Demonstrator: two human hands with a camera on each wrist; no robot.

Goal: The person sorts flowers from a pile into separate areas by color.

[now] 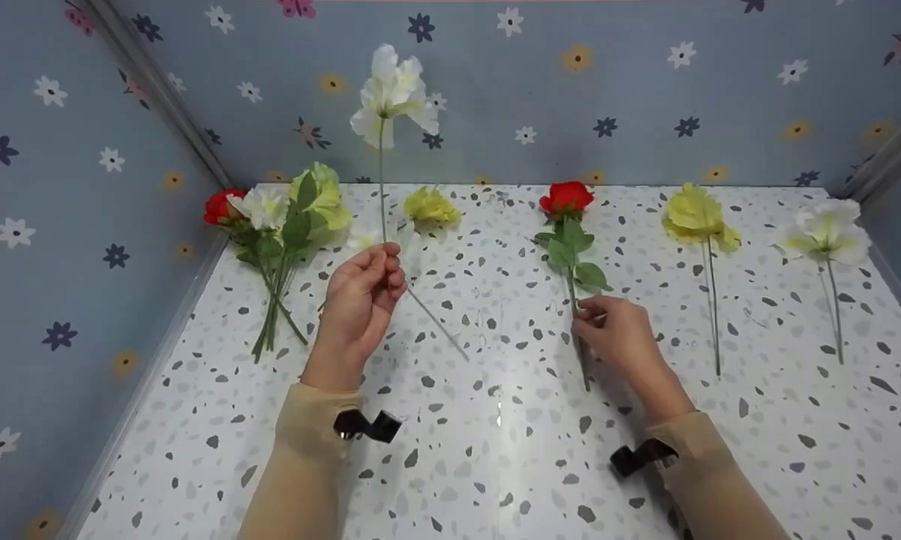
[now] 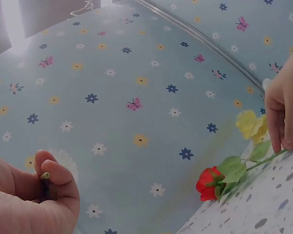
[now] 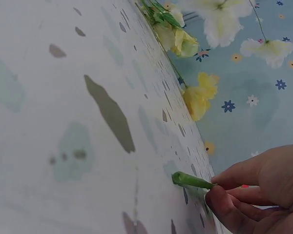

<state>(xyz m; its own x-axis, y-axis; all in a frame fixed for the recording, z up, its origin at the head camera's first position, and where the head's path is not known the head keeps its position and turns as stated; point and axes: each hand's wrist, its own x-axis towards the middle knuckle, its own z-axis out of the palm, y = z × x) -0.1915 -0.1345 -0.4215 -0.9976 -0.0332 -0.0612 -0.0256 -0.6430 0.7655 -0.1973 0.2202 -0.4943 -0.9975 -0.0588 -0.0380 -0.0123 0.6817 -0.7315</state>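
Observation:
My left hand (image 1: 361, 300) pinches the stem of a white artificial flower (image 1: 390, 86), whose bloom stands upright well above the fingers. In the left wrist view the cut end of its stem (image 2: 45, 176) pokes out between thumb and forefinger. On the right, my right hand (image 1: 617, 330) pinches the lower stem of a red rose (image 1: 567, 198) with green leaves, close over the tabletop. The right wrist view shows the green stem end (image 3: 190, 180) sticking out past the fingertips. Behind my left hand lies a yellow flower (image 1: 430, 207), its stem partly hidden.
A bunch with a red rose (image 1: 223, 205), white and yellow-green blooms (image 1: 321, 196) lies at the left. To the right are a yellow flower (image 1: 693, 214) and a white flower (image 1: 827, 229). Flower-patterned panels (image 1: 495, 97) border the speckled table (image 1: 450, 480).

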